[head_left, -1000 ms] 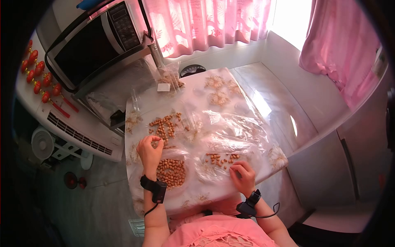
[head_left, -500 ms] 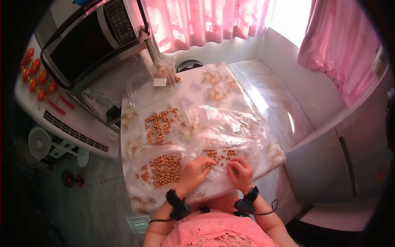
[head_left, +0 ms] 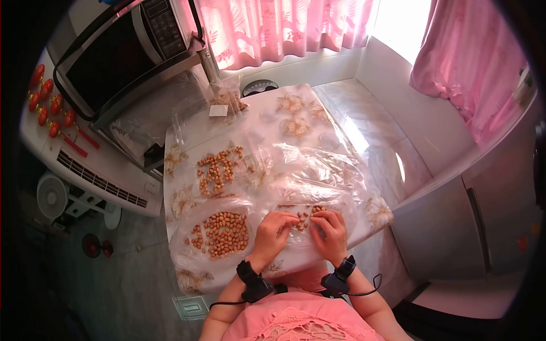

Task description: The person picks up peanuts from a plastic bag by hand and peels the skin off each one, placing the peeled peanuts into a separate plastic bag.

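Nuts (head_left: 302,220) lie in a small scatter between a person's two hands at the near edge of a table, with clear plastic (head_left: 318,176) spread around and beyond them. The left hand (head_left: 273,234) reaches in from one side, thumb and fingers bent toward each other at the edge of the scatter; the right hand (head_left: 331,234) mirrors it from the other side, fingers curled over and close to the nuts. The hands are near each other but apart, and whether either pinches a nut cannot be told at this size. Black straps (head_left: 254,282) with boxy devices circle both wrists, above a pink top (head_left: 301,318). Just beside the left hand, a larger pile (head_left: 226,234) of nuts fills the middle of a clear bag (head_left: 181,253); whether it lies in or on the bag is unclear. Farther back, a looser group (head_left: 218,170) spreads over the flowered tablecloth (head_left: 293,128), near a bag at the far corner that bears a white card (head_left: 218,111). A microwave (head_left: 111,59) sits on a rack at the table's left, near red lanterns (head_left: 44,116), while light comes through a pink curtain (head_left: 284,34) beyond the table.
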`<control>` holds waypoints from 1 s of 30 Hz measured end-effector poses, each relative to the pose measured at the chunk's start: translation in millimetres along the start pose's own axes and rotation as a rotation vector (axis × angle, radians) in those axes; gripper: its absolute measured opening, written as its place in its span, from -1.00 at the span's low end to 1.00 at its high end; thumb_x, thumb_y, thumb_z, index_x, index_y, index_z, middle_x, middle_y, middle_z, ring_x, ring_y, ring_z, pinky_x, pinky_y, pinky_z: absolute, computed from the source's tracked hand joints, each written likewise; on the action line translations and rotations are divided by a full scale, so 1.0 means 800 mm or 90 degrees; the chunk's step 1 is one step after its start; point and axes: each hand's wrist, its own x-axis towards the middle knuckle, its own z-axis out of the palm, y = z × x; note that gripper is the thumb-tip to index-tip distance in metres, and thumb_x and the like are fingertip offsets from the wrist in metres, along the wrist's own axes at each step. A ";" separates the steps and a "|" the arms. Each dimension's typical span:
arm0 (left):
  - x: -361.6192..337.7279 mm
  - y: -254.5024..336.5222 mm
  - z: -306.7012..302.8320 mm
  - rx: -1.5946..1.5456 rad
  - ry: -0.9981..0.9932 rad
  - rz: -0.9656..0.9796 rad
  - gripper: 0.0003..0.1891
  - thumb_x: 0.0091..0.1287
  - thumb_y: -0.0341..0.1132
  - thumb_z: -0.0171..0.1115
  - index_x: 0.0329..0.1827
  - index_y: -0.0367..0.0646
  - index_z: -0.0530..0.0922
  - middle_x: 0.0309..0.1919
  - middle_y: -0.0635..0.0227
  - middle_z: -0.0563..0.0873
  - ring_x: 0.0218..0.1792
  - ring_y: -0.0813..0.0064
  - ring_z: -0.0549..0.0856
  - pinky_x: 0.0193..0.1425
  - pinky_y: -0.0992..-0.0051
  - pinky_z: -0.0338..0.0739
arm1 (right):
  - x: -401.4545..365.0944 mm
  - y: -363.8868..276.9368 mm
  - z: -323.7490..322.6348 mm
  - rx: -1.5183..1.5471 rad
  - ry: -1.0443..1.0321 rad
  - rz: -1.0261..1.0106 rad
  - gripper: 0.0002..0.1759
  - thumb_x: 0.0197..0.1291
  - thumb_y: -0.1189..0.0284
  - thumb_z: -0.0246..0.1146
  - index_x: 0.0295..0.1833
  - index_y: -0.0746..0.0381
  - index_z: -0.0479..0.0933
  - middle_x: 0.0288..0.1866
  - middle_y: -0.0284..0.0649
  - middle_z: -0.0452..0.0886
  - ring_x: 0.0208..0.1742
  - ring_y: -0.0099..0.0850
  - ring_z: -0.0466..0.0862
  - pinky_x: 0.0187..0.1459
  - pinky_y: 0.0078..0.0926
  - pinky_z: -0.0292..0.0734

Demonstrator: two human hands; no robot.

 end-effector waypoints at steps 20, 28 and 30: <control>-0.024 -0.043 0.011 -0.297 0.084 -0.175 -0.90 0.50 -0.58 0.31 -0.05 -0.23 0.74 -0.08 0.43 0.79 -0.01 0.64 0.72 0.18 0.60 0.57 | 0.001 -0.001 -0.002 -0.025 -0.054 -0.018 -0.81 0.08 0.46 0.55 -0.18 0.14 0.72 0.15 -0.22 0.67 0.32 -0.08 0.59 0.32 -0.10 0.50; -0.023 -0.041 0.010 -0.309 0.086 -0.209 -0.88 0.48 -0.60 0.30 -0.06 -0.23 0.74 -0.10 0.42 0.80 -0.03 0.63 0.74 0.14 0.59 0.60 | 0.002 -0.002 -0.002 -0.022 -0.060 -0.016 -0.81 0.09 0.46 0.55 -0.15 0.14 0.74 0.16 -0.23 0.67 0.32 -0.08 0.59 0.32 -0.10 0.50; -0.020 -0.036 0.008 -0.306 0.074 -0.235 -0.88 0.50 -0.59 0.29 -0.04 -0.22 0.74 -0.10 0.47 0.79 -0.04 0.69 0.71 0.12 0.63 0.57 | 0.002 -0.001 -0.002 -0.025 -0.062 -0.022 -0.81 0.10 0.47 0.54 -0.15 0.14 0.74 0.16 -0.24 0.67 0.31 -0.08 0.59 0.32 -0.10 0.50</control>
